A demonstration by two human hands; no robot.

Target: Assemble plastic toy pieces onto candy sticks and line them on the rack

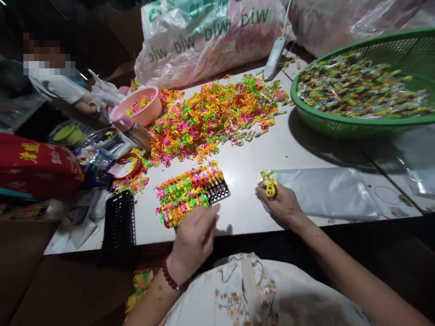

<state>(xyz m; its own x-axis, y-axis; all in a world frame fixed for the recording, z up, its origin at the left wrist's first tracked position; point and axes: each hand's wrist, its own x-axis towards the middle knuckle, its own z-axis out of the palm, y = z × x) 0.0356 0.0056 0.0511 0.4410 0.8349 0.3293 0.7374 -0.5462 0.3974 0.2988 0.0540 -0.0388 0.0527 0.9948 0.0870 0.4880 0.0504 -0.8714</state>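
My right hand (283, 203) is closed around small yellow plastic pieces with ring-shaped ends (271, 187), beside the end of a stack of clear plastic bags (326, 190). A bit of green shows just above its fingers. My left hand (195, 235), a red bead bracelet on its wrist, is curled at the near edge of a black rack (219, 192). Its fingertips are pressed together, and what they hold, if anything, is hidden. Rows of pink, green, yellow and orange plastic pieces (185, 188) fill most of the rack; its right end shows bare black holders.
Behind the rack spreads a heap of bright plastic pieces (210, 113). A green basket (353, 127) of wrapped items stands at right, a pink basin (151, 113) at left. Black racks (118, 217) overhang the table's front edge. A person (61, 86) is at far left.
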